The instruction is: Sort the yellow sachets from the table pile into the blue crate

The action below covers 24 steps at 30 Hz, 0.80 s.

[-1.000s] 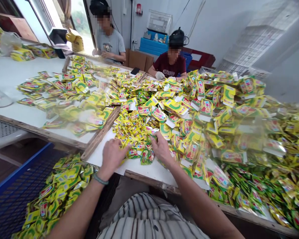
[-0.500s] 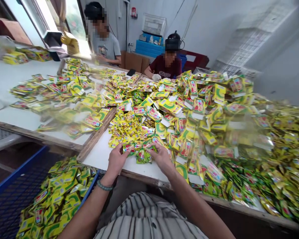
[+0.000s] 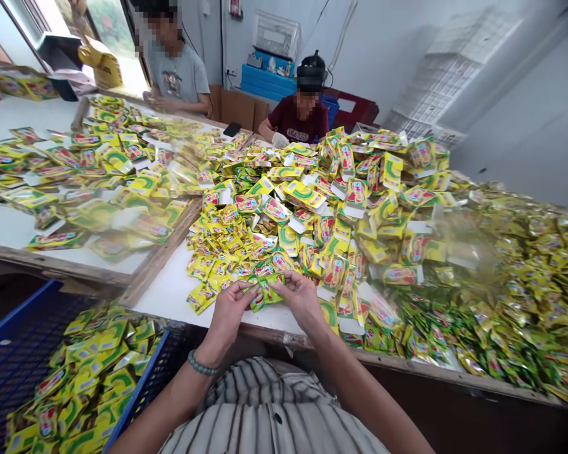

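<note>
Close to the front edge of the white table, my left hand (image 3: 228, 315) and my right hand (image 3: 305, 304) pinch small green sachets (image 3: 267, 292) between thumbs and fingers. The sachets overlap, so I cannot tell how many each hand has. Just beyond my fingers lies a heap of small yellow sachets (image 3: 220, 236). One yellow sachet (image 3: 200, 297) rests on the white surface left of my left hand. Yellow open-ended boxes (image 3: 303, 195) with white flaps are piled behind and to the right.
A blue crate (image 3: 137, 384) holding yellow packs (image 3: 82, 378) stands below the table at left. A wooden strip (image 3: 163, 252) divides the tabletop. Green sachets (image 3: 454, 340) cover the right side. Two people sit across the table, near a black phone (image 3: 232, 129).
My hands have come closer together, and the sachets between them are now bunched. A yellow sachet now lies left of my left hand. The view has shifted to the right.
</note>
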Tool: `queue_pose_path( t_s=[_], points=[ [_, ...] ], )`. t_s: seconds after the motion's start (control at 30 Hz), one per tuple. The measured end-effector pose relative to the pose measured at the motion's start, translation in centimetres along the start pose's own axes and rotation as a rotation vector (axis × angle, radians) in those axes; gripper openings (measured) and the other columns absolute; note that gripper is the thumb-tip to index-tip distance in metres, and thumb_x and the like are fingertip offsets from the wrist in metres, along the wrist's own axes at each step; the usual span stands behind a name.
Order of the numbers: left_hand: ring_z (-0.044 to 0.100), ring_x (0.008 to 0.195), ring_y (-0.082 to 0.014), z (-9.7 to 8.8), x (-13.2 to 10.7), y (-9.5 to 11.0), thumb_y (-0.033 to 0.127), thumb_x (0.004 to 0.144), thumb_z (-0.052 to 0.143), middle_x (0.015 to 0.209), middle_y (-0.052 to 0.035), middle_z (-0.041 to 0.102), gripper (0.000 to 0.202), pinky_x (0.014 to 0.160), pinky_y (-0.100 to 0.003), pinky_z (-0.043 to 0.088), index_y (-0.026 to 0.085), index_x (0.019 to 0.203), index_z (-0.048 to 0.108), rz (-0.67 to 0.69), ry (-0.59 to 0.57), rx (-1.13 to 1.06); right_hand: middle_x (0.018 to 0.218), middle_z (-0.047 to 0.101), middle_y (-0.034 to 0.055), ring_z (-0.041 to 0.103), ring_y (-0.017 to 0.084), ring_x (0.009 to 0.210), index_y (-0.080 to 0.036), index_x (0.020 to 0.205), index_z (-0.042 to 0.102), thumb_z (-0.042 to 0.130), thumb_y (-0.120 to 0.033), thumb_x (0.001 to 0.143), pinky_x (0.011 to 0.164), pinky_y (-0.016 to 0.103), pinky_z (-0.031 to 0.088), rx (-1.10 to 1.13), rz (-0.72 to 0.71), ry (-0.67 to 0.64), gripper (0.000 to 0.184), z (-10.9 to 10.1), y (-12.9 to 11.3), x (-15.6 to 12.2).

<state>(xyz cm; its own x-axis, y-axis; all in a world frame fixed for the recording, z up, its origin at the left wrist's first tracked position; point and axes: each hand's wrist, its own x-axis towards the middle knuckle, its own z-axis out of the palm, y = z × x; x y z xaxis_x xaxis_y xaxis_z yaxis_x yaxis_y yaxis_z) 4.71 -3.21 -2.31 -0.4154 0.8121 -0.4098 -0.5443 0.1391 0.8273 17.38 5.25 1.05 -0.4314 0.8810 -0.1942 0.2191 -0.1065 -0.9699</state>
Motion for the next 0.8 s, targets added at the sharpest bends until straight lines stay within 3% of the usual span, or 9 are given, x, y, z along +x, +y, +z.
queue_pose_path(
  t_s=[0.1,0.27,0.37,0.5,0.67,0.8],
  points=[
    [0.054,0.054,-0.0096,0.6,-0.4,0.0,0.046,0.061,0.079,0.06,0.0029,0.064,0.036,0.054,-0.021,0.042,0.015,0.075,0.065,-0.006,-0.045,-0.054,0.069,0.065,0.0013,0.058,0.016,0.063,-0.018,0.08,0.065,0.075,-0.045,0.065,0.062,0.028,0.049,-0.063,0.02,0.027,0.033,-0.1,0.5,-0.4],
    [0.061,0.06,-0.0131,0.9,-0.6,-0.7,0.038,0.051,0.086,0.065,0.0009,0.069,0.041,0.062,-0.024,0.048,0.015,0.076,0.063,-0.061,-0.067,-0.035,0.067,0.063,0.0002,0.056,0.015,0.06,-0.019,0.079,0.061,0.07,-0.045,0.069,0.057,0.026,0.045,-0.119,0.05,-0.014,0.029,-0.7,1.1,-1.2],
    [0.062,0.059,-0.0143,-0.3,-0.3,-0.7,0.04,0.053,0.084,0.064,-0.0004,0.07,0.037,0.059,-0.024,0.047,0.015,0.073,0.065,-0.03,-0.05,0.079,0.068,0.063,0.0,0.055,0.015,0.061,-0.019,0.08,0.06,0.065,-0.041,0.076,0.057,0.025,0.042,-0.23,-0.001,-0.016,0.023,-1.0,1.3,-1.5],
    [0.063,0.058,-0.0145,-3.7,0.1,0.8,0.039,0.048,0.086,0.063,-0.0001,0.07,0.04,0.06,-0.025,0.05,0.015,0.073,0.066,0.039,0.141,0.086,0.072,0.063,0.0016,0.054,0.016,0.067,-0.019,0.079,0.062,0.064,-0.025,0.079,0.062,0.026,0.038,-0.733,-0.154,-0.037,0.007,-0.9,1.3,-1.3],
    [0.062,0.059,-0.0128,-7.3,0.2,2.3,0.033,0.04,0.088,0.063,0.0006,0.07,0.042,0.06,-0.023,0.05,0.015,0.071,0.068,0.058,0.332,-0.024,0.096,0.066,0.0079,0.051,0.023,0.095,-0.019,0.091,0.064,0.057,-0.023,0.088,0.082,0.034,0.034,-1.149,-0.411,-0.024,0.009,1.9,0.5,1.5],
    [0.055,0.05,-0.0097,-7.5,0.5,2.0,0.036,0.04,0.086,0.059,0.0016,0.068,0.04,0.048,-0.02,0.043,0.014,0.069,0.069,0.021,0.345,-0.027,0.09,0.066,0.0107,0.047,0.026,0.098,-0.017,0.086,0.064,0.059,-0.03,0.087,0.082,0.038,0.03,-1.322,-0.406,-0.15,0.014,5.2,0.4,5.8]
  ],
)
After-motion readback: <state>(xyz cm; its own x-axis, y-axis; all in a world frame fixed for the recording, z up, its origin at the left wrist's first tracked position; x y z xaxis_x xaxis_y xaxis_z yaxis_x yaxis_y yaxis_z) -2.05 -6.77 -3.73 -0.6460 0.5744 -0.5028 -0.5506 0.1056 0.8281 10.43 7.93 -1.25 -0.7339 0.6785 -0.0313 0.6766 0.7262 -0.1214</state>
